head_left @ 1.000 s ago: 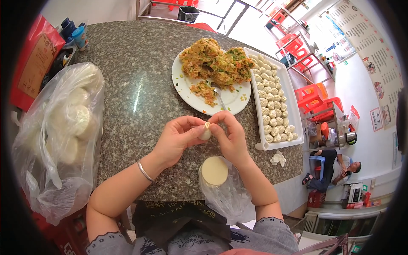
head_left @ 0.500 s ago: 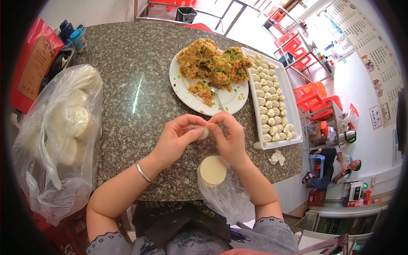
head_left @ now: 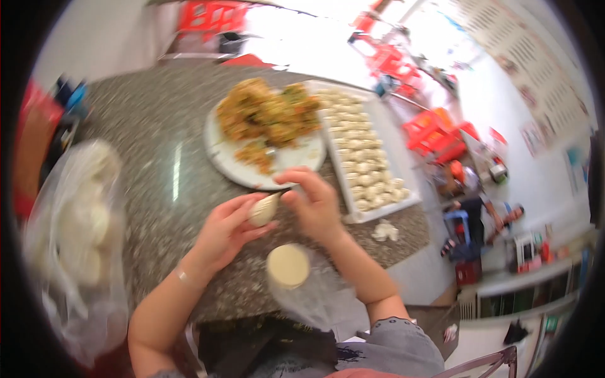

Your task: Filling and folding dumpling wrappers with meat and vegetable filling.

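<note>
A pleated dumpling point(head_left: 263, 211) rests in the fingers of my left hand point(head_left: 220, 230), its ridged side showing. Just to the right, my right hand point(head_left: 313, 206) is lifted off it, thumb and forefinger apart with nothing between them. Below both hands sits a stack of round dumpling wrappers point(head_left: 288, 266) on a clear plastic bag point(head_left: 315, 293). Beyond them is a white plate point(head_left: 220, 157) heaped with chopped orange and green filling point(head_left: 268, 116). Rows of pleated dumplings point(head_left: 359, 151) fill much of the white tray point(head_left: 413, 194) at the right.
On the left of the speckled stone table point(head_left: 151, 126) lies a big plastic bag of pale rounds point(head_left: 82, 227), with a red paper bag point(head_left: 38, 138) behind it. A crumpled white scrap point(head_left: 385, 230) is near the tray. Further right, a person point(head_left: 482, 217) sits by red stools point(head_left: 435, 132).
The view has shifted and blurred. My hands, earlier pinching together at one small piece, have come apart; the left keeps the dumpling and the right has opened away from it.
</note>
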{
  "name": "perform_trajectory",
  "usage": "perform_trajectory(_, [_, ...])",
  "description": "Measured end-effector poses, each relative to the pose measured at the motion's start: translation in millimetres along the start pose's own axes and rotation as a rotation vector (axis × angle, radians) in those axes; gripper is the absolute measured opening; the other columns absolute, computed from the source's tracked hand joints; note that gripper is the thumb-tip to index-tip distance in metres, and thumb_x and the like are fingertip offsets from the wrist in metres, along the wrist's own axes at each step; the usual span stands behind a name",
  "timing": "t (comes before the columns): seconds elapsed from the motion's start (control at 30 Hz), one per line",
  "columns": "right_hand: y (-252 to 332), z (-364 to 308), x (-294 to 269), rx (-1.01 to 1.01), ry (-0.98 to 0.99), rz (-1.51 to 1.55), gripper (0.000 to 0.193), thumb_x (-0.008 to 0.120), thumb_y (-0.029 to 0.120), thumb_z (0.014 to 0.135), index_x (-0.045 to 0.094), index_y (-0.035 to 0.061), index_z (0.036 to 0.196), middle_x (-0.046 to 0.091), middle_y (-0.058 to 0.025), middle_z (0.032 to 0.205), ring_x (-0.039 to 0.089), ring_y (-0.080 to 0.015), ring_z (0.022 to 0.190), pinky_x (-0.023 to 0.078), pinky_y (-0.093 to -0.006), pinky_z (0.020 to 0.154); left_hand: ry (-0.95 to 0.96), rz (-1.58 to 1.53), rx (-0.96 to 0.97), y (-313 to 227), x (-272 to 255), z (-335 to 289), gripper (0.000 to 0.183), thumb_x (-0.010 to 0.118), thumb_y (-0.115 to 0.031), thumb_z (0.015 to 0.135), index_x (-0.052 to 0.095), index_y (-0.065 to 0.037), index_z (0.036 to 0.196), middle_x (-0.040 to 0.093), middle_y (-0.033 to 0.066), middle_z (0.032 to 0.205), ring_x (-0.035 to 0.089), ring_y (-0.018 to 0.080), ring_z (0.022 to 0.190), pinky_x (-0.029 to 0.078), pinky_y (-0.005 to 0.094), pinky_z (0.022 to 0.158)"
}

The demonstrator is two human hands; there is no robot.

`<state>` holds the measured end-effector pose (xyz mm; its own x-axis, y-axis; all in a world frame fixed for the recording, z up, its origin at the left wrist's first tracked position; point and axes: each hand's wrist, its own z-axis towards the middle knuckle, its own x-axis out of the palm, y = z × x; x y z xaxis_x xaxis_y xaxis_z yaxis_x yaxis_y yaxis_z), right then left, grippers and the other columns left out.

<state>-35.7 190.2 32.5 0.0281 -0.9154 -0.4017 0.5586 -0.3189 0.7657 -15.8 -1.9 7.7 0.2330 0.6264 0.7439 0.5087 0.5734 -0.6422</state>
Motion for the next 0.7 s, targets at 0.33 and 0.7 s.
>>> perform_trajectory(0.33, [133.7, -23.2, 32.1, 0.193, 0.263, 1.606, 0.092, 0.053, 0.058, 0.085, 0.009, 0.0058, 0.147, 0.037, -0.0125, 0.131, 0.051, -0.0231, 0.104, 0.046, -0.0348, 0.084, 0.068, 0.183, 0.360, 18.7, -12.8, -7.1, 0.031, 0.051, -0.024, 0.095, 0.052, -0.003, 0.117, 0.060, 0.0077, 0.107, 0.060, 0.0177, 0.098, 0.051, 0.0316, 0.082])
perform_trajectory(0.7, [46.1, -94.1, -12.8, 0.009, 0.085, -0.035, 0.046, 0.057, 0.032, 0.092, 0.050, -0.0007, 0.124, 0.059, -0.0155, 0.107, 0.058, -0.0254, 0.095, 0.045, -0.0369, 0.086, -0.268, 0.199, 0.246, 16.7, -23.0, 4.6, 0.030, 0.048, -0.028, 0.098, 0.054, -0.002, 0.111, 0.063, 0.0104, 0.098, 0.064, 0.0169, 0.081, 0.053, 0.0292, 0.073])
